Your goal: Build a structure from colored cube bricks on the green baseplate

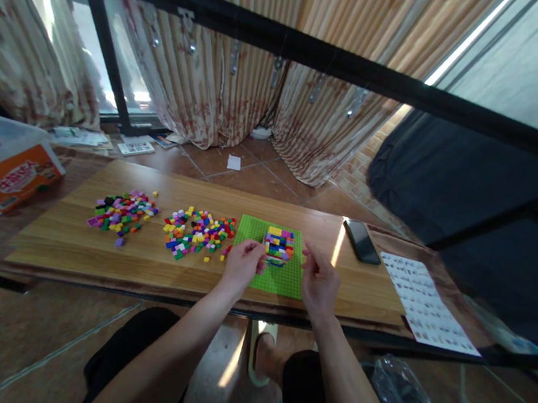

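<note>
Over on the left, a clear plastic box [4, 162] stands beside the desk [133, 266], then come a looser brick pile [123, 213] and a wider brick pile [199, 232]. That second heap spreads right up to the green baseplate [283, 285], so a sweep of the wrist could scatter bricks. The left hand [242, 260] has its fingertips drawn together at the small brick structure [279, 243] on the baseplate; I can't tell whether they touch it or pinch a brick. A sideways push there might knock loose any poorly pressed brick. The right hand [321, 280] hangs loosely half-open, apart from the structure, with nothing visible in it. Bare wood lies beyond it, before the phone [362, 241]; the printed sheet [426, 299] is farther right. The desk's front edge runs close beneath both wrists, where a dropped brick could roll off.
</note>
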`<state>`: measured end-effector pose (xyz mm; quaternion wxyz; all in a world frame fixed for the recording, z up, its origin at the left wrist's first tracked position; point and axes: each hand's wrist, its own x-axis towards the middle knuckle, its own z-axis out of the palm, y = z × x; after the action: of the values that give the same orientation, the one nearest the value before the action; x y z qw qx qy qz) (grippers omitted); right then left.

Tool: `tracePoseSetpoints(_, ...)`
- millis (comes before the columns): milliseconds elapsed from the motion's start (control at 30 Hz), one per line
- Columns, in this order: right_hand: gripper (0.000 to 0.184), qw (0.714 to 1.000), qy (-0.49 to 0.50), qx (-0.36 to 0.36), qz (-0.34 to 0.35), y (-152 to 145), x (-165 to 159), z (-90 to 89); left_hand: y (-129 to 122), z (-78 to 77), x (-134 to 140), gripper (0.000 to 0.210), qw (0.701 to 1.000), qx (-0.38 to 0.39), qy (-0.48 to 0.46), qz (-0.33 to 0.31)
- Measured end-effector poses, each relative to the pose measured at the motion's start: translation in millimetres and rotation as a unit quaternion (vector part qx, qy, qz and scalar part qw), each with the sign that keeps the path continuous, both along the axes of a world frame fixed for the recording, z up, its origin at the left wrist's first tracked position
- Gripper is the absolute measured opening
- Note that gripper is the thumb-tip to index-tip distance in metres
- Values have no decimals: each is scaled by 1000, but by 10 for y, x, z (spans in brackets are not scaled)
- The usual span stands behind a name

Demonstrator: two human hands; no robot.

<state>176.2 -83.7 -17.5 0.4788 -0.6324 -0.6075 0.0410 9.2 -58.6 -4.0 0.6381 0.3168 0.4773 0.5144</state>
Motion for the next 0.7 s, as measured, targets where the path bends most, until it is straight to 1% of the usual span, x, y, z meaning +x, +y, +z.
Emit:
tracePoseSetpoints(133, 33, 997, 72, 1, -23, 1, 3, 49, -14, 21, 5, 19, 999, 30, -4, -11)
tracePoseSetpoints(200, 30, 994, 106, 6, -10, -15, -38, 75, -20, 24, 16, 20, 999, 44, -3, -17)
tracePoseSetpoints(267, 26, 990, 142, 7, 16, -37, -93, 97, -21, 19, 31, 20, 998, 55, 4, -23)
tracePoseSetpoints(333, 24, 984, 169, -8, 54, -64, -147, 117, -23, 10, 43, 20, 997, 71, 21, -33)
tracePoseSetpoints(433, 21, 974, 186, -45, 125, -109, -200, 151, -40, 6, 50, 19, 987, 116, 77, -78)
tracePoseSetpoints(533, 20, 965, 171, -75, 184, -145, -215, 188, -76, 17, 51, 21, 970, 162, 127, -129)
tracePoseSetpoints(633, 20, 958, 159, -94, 219, -157, -199, 194, -107, 31, 61, 20, 967, 172, 118, -144)
tracePoseSetpoints(700, 18, 956, 165, -101, 219, -150, -175, 172, -114, 40, 77, 16, 973, 155, 100, -142)
